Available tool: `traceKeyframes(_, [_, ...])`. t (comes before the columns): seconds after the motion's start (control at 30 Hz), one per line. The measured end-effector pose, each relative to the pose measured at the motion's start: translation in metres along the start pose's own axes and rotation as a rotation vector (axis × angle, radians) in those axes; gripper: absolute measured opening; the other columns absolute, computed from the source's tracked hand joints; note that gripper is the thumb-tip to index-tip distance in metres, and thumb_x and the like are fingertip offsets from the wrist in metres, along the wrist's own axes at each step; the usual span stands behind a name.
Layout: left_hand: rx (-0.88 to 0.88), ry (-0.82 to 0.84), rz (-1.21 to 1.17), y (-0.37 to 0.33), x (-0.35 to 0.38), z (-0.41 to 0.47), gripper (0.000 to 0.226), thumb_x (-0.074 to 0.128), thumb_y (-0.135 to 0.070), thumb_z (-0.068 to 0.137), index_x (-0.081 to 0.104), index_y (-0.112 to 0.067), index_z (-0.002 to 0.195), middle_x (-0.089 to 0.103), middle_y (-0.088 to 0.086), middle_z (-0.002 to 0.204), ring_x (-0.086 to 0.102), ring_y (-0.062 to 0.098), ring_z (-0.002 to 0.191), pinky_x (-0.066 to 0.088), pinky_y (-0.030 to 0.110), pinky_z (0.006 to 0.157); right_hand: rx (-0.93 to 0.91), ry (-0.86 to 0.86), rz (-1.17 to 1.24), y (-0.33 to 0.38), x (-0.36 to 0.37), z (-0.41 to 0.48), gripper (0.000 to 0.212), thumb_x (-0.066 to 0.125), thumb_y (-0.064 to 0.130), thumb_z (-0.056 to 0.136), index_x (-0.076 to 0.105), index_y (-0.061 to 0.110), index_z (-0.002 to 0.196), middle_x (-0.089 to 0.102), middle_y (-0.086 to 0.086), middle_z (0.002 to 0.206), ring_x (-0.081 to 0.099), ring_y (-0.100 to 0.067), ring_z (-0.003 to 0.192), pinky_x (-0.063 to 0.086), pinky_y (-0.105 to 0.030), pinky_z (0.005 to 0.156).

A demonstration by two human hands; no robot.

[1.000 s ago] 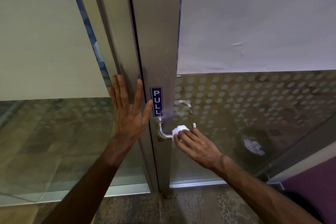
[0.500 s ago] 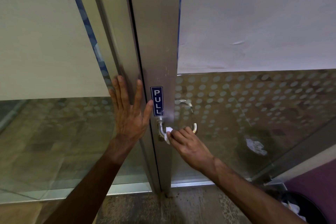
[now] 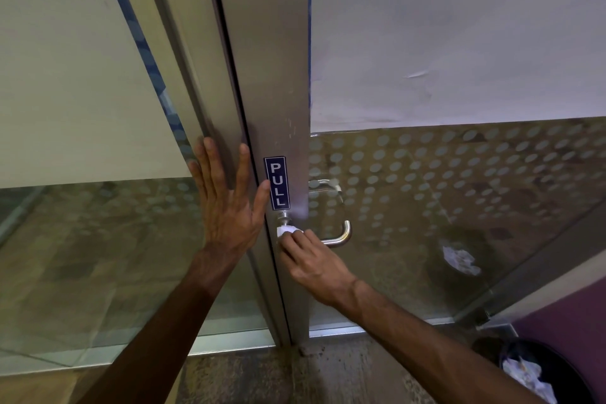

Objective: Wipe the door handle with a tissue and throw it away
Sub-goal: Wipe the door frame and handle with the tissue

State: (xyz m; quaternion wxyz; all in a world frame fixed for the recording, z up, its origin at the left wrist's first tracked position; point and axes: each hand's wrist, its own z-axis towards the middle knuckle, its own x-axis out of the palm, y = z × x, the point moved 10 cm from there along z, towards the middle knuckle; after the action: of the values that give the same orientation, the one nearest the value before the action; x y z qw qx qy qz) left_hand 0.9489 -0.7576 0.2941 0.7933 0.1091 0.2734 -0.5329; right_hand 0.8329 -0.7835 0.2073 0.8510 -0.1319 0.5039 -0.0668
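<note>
- Since the earlier frames, the right hand (image 3: 314, 264) has slid the tissue (image 3: 286, 230) leftward along the door handle (image 3: 339, 236), from near the free end of the lever to its inner bend beside the mounting post.
- Right-hand fingers (image 3: 296, 244) are curled closed around the wadded white tissue, pressing it against the handle's bend close to the door frame (image 3: 262, 75); only a small corner of tissue shows above the knuckles.
- Left hand (image 3: 229, 207) lies flat with fingers spread wide, holding nothing, braced across the frame and the seam of the glass panel (image 3: 98, 256) beside it, seemingly to steady the door.
- Step in hand: wiping, now at the root of the lever. The outer curve and free end of the handle are bare and in plain sight.
- Next move, as I judge it: either another pass back along the bar, or lifting the tissue off and carrying it down and to the right, where a dark bin (image 3: 554, 374) with crumpled paper inside sits on the floor at the picture's lower right corner.
- Writing: a narrow blue plate (image 3: 277, 183) on the frame just above the handle reads "PULL" in white capitals, set vertically. No brand marks can be made out.
</note>
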Motion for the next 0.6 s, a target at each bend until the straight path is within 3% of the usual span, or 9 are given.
traceKeyframes(0.1, [-0.006,-0.005,-0.001,0.0,0.001,0.0,0.081,0.045,-0.048,0.107,-0.012,-0.033,0.162,-0.036,-0.002,0.166,-0.024,0.025,0.157,-0.005,0.055,0.129,-0.065,-0.033,-0.014,-0.004,-0.008,-0.022,0.035,0.036,-0.01,0.097,0.069,-0.001,0.106,0.064,-0.015,0.097,0.059,-0.03,0.083,0.05,-0.041,0.077])
traceKeyframes(0.23, [-0.005,-0.012,-0.007,0.0,0.003,0.002,0.081,0.046,-0.047,0.106,-0.011,-0.033,0.162,-0.036,-0.002,0.166,-0.024,0.026,0.157,-0.004,0.057,0.128,-0.072,-0.075,-0.051,-0.025,-0.013,-0.048,0.038,0.032,-0.008,0.104,0.066,-0.007,0.12,0.067,-0.016,0.097,0.065,-0.03,0.087,0.055,-0.042,0.08])
traceKeyframes(0.43, [-0.008,-0.03,-0.01,0.0,0.002,0.006,0.079,0.042,-0.049,0.107,-0.013,-0.035,0.161,-0.037,-0.004,0.165,-0.026,0.023,0.156,-0.007,0.054,0.128,-0.026,-0.124,-0.058,-0.056,-0.017,-0.073,0.032,0.04,-0.006,0.105,0.066,-0.011,0.123,0.07,-0.023,0.105,0.068,-0.035,0.097,0.055,-0.043,0.081])
traceKeyframes(0.6, [-0.007,-0.032,-0.038,-0.002,0.0,0.006,0.075,0.04,-0.049,0.108,-0.011,-0.034,0.162,-0.035,-0.004,0.166,-0.025,0.025,0.157,-0.006,0.055,0.128,0.16,-0.158,0.04,-0.073,-0.015,-0.08,0.029,0.048,-0.001,0.105,0.063,-0.009,0.128,0.068,-0.022,0.114,0.065,-0.034,0.103,0.052,-0.042,0.084])
